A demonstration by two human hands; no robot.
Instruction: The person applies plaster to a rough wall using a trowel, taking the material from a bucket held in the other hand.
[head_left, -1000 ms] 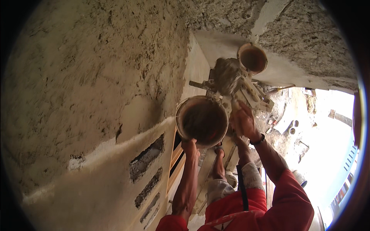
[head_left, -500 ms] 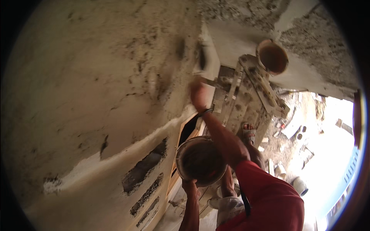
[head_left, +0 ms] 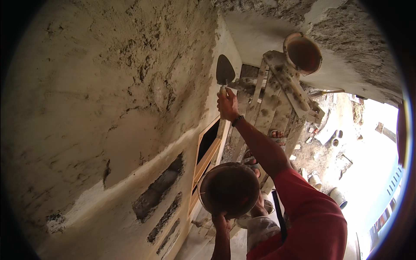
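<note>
R hand — now nr rough wall

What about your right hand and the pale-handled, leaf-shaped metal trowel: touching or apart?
Touching: the head view shows the right hand gripping the trowel by its pale handle.

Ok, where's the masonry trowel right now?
In the head view, the masonry trowel is above centre, gripped in the right hand, to the left of the upper bucket.

I see dark-spotted planks just right of the right fingers, a narrower board lying over them. Sandalled feet stand on the planks, below and right of those fingers; farther down-right, buckets lie on the ground.
</note>
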